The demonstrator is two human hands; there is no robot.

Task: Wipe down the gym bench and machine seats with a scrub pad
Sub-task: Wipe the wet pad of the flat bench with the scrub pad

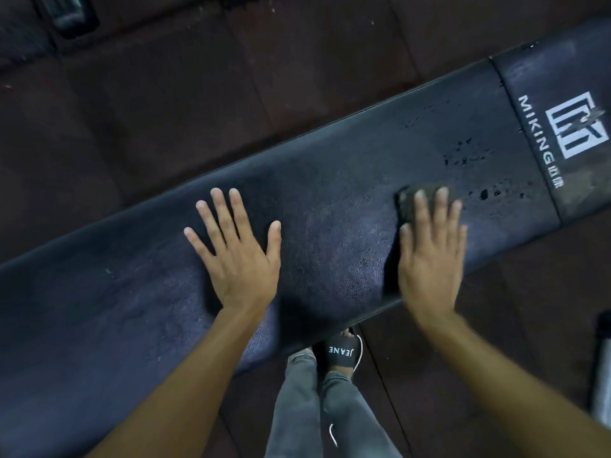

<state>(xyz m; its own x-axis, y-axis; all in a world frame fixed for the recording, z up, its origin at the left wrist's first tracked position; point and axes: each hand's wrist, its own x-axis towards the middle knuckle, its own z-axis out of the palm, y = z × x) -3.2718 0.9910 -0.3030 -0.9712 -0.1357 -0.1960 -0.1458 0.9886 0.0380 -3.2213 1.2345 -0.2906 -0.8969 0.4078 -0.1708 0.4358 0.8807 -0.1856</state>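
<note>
Right of centre, right hand (429,259) pinned scrub pad (407,202) under straight fingers, pad judged thin, soft, light; left hand (238,256) spread flat, empty, on bench (330,173).

Scrub pad (417,201) half under blurred hand (429,259)

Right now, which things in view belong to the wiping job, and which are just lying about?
Job: bench; scrub pad, pressed under the right hand; left hand, flat on the bench; wet droplets beyond the pad.
Lying about: pale cylinder at the right edge; dark object at top left, too dim to identify.
</note>
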